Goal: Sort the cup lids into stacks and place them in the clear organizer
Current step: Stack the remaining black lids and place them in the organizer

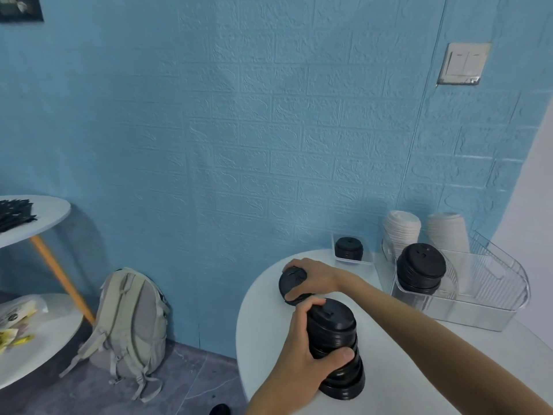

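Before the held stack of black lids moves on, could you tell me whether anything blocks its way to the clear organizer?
Only the right forearm, crossing between the black lid stack and the clear organizer; bare table otherwise.

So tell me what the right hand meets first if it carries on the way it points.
Probably nothing on the table: the right hand, holding a black lid, points left toward the round table's edge. Beyond looks free, though depth is unclear.

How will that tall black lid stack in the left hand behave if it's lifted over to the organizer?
The black lid stack already leans with its layers offset, so it will probably shear or topple unless it is supported from below. The lids look like thin plastic, so the stack is likely light. The left hand grips only its middle, so the bottom lids may drop away.
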Demonstrator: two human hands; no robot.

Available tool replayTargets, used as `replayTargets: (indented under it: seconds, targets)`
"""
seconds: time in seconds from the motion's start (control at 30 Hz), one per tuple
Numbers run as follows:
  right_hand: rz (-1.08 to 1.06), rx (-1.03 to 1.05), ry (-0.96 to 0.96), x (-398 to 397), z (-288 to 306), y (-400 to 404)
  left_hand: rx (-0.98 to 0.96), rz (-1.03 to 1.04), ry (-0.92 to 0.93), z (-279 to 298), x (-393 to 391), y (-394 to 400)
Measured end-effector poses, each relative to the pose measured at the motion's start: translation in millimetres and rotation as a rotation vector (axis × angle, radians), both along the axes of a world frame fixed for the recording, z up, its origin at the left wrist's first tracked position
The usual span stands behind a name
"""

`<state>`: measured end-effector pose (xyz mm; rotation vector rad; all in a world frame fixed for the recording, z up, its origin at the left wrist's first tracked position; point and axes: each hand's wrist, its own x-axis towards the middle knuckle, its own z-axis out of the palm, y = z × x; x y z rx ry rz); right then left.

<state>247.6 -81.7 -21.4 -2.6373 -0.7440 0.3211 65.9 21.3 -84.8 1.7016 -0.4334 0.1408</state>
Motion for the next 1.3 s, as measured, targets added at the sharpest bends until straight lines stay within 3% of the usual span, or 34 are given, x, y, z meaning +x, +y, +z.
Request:
replayTargets:
  seconds: [0.33, 0.63, 0.8, 1.07, 1.3]
  targets:
    - [-0.056, -0.052, -0.041, -39, -2, -73, 0.003, -0.048, 0.027, 3, -3, -1]
    - [-0.092, -0.04, -0.092, -49, -17, -85, -0.001, -0.043, 0.025, 3, -2, -1]
    - [-0.159, 0.096, -0.044, -62, -24, -93, 0.004, -0.048, 0.027, 2, -2, -1]
    - [-0.264, 0.398, -0.148, -67, 2, -116, 0.004, -0.042, 0.012, 2, -1, -1]
    - [-0.107, 0.637, 0.142, -116, 42, -111, -0.008, -0.051, 0.001, 1, -1, -2]
